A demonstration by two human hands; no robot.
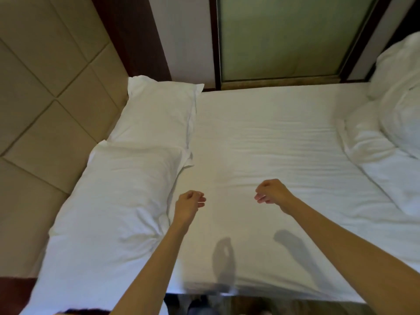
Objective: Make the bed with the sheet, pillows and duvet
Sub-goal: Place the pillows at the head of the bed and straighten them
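Observation:
A white sheet (268, 137) covers the mattress, with light creases across its middle. Two white pillows lie end to end along the padded headboard on the left: the near pillow (109, 210) and the far pillow (156, 112). A bunched white duvet (391, 123) is heaped at the right side of the bed. My left hand (189, 202) hovers above the sheet beside the near pillow, fingers curled and holding nothing. My right hand (271, 193) hovers over the middle of the sheet, also curled and empty. Both cast shadows on the sheet near the front edge.
A beige padded headboard (45, 92) fills the left. Beyond the far side of the bed stands a frosted glass panel (284, 37) in a dark frame. The bed's near edge (227, 292) lies just below my arms, with dark floor under it.

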